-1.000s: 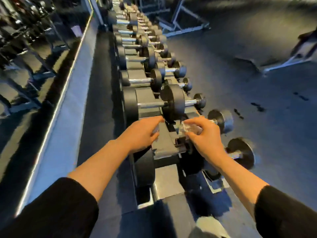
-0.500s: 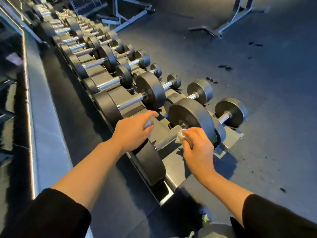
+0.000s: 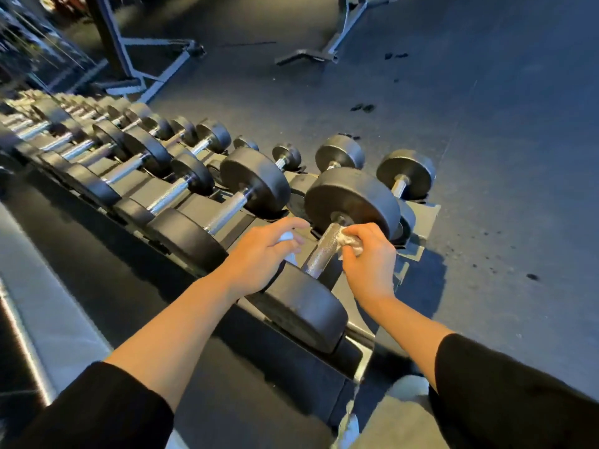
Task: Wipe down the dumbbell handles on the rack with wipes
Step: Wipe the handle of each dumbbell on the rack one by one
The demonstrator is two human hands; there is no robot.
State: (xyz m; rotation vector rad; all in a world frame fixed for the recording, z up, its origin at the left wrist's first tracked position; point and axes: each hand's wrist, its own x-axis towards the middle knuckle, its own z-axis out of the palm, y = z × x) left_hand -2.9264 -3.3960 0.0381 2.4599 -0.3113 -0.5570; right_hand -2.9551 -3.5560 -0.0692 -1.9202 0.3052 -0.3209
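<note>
Hands first: my right hand pinches the wipe against the nearest dumbbell handle on the rack, my left hand holds something small and white, so I should wrap and twist along its full length.

Dumbbells on rack (hands nearest end)

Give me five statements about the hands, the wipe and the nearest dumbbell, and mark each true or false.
1. The right hand holds a wipe against the nearest dumbbell's handle. True.
2. The left hand grips that handle. False: it is beside the handle, holding something white.
3. The dumbbell lies on the floor. False: it sits on the rack.
4. More dumbbells line the rack to the left. True.
5. Both forearms are covered by sleeves. False: the black sleeves are pushed up.
</note>
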